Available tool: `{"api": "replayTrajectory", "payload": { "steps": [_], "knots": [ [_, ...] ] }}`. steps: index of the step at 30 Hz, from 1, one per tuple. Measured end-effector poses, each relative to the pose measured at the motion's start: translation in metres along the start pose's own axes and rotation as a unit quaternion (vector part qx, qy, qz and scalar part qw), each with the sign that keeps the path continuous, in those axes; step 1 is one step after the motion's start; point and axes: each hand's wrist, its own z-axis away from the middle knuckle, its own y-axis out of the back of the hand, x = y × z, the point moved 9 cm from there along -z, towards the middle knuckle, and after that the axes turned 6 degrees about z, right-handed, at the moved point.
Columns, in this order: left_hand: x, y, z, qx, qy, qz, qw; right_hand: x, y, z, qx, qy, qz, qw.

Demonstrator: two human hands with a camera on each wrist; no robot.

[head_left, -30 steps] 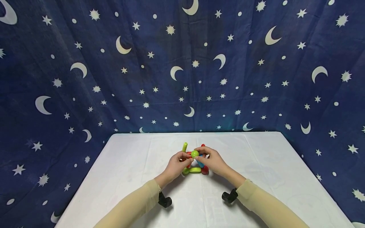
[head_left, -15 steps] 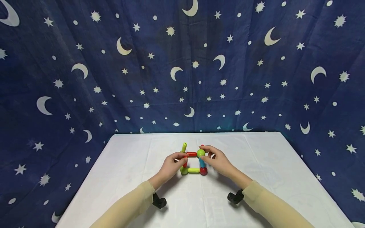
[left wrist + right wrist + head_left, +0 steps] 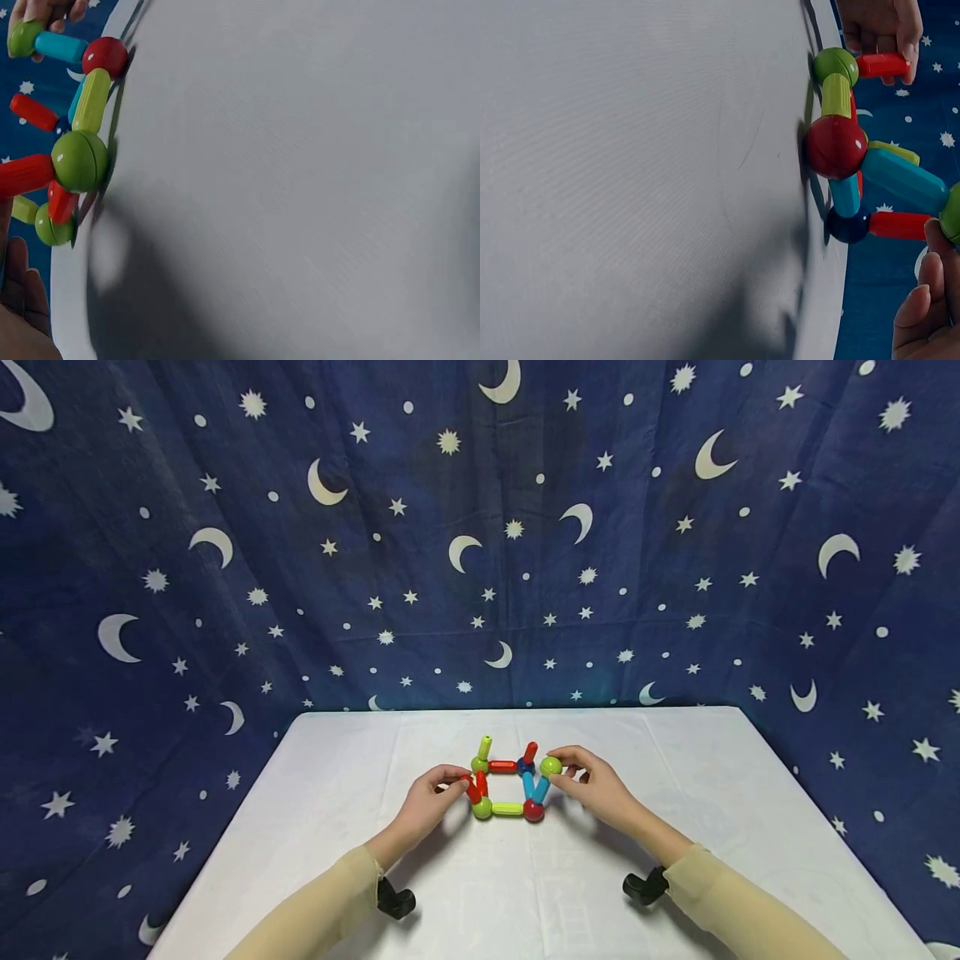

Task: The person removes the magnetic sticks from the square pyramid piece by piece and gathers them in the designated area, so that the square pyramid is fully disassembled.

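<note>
A square frame of toy balls and rods lies on the table. My left hand point(image 3: 423, 806) pinches a red rod point(image 3: 883, 65), which rises from the near-left green ball point(image 3: 79, 161). My right hand point(image 3: 603, 789) holds another green ball point(image 3: 551, 766) between thumb and fingers. That ball tops a blue rod point(image 3: 906, 180) leaning outward from the near-right red ball point(image 3: 533, 811). A yellow-green rod point(image 3: 507, 809) joins the two near balls. At the back, a dark blue ball point(image 3: 848, 225) bears a red rod point(image 3: 531, 752), and a green ball point(image 3: 480, 765) bears a yellow-green rod point(image 3: 485, 746).
A white cloth point(image 3: 360, 760) covers the table. Behind it hangs a dark blue curtain point(image 3: 420, 568) with moons and stars. A black wrist-worn piece point(image 3: 396, 900) shows below the left cuff, and another black piece point(image 3: 646, 887) below the right.
Both hands have moved apart, the left leftward with the red rod, the right rightward with the green ball. The rods they hold now tilt outward, and the square between them shows fully.
</note>
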Motion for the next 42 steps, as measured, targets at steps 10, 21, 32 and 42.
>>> {"api": "replayTrajectory", "payload": {
  "steps": [10,21,32,42],
  "knots": [
    [0.056,-0.021,0.013,-0.008,-0.124,-0.017,0.9921,0.004,0.005,0.003,0.001,-0.020,-0.007,0.9998],
    [0.029,-0.113,0.022,-0.128,0.028,0.115,0.9847,0.009,0.002,0.005,0.002,-0.021,-0.039,0.9990],
    [0.016,-0.124,0.007,-0.111,0.020,0.082,0.9902,0.013,-0.001,0.009,0.002,-0.033,-0.067,0.9972],
    [0.007,-0.116,-0.015,-0.117,0.048,0.126,0.9839,0.013,-0.013,0.002,-0.002,-0.056,-0.083,0.9950]
  ]
}}
